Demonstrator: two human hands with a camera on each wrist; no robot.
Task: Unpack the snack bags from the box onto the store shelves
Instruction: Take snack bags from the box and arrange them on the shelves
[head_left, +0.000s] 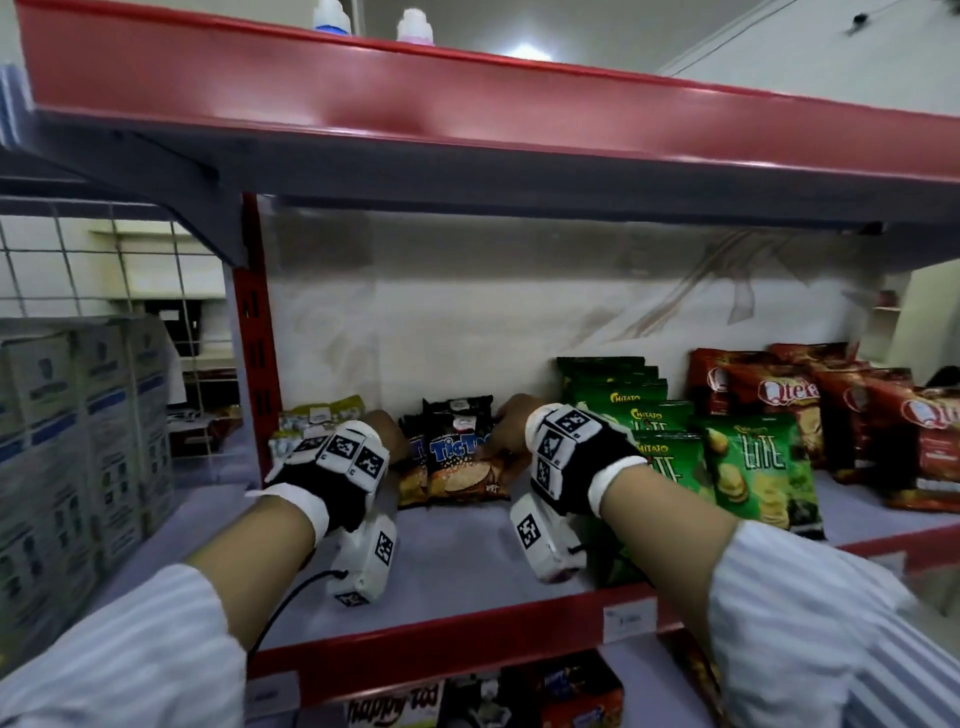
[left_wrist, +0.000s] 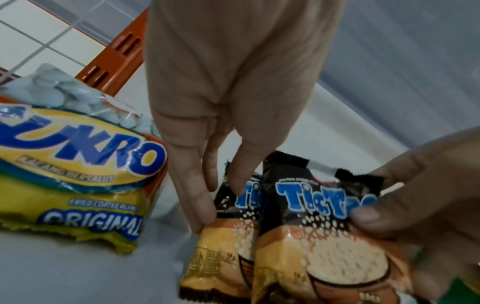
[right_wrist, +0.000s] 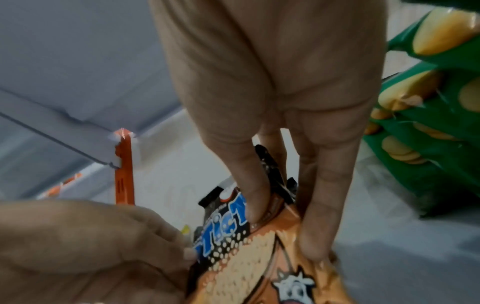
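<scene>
Both hands deep on the middle shelf (head_left: 467, 566), toward its back wall and left of centre, bracketing the small upright stack of black-and-orange snack bags (head_left: 460, 457). Left hand (head_left: 387, 434) on the stack's left flank, fingers (left_wrist: 200, 205) straight and pointing down, fingertips touching the edge of the rear bag (left_wrist: 221, 242): open, pressing, not gripping. Right hand (head_left: 511, 423) on the stack's right flank, thumb across the front face and fingers (right_wrist: 322, 205) down the side and behind, pinching the front bag (left_wrist: 322, 236) near its top seam. Bags standing on their bottom seams, long axis upright, leaning slightly back, faces toward the shelf's front edge, front one overlapping the rear one. Stack directly between the two hands, so neither reach matters much; right hand clearly the one with hold, left only steadying. Probably the squaring-up step: nudging both bags flush and upright before letting go. Coming move likely a small inward squeeze from both flanks, then release straight back toward the front edge. To the left, near the red upright post (head_left: 254, 332), a yellow peanut bag (left_wrist: 75, 170) just beside the left hand; to the right, rows of green chip bags (head_left: 753, 467) and red bags (head_left: 841, 410) toward the shelf's right end. Box not in view.
</scene>
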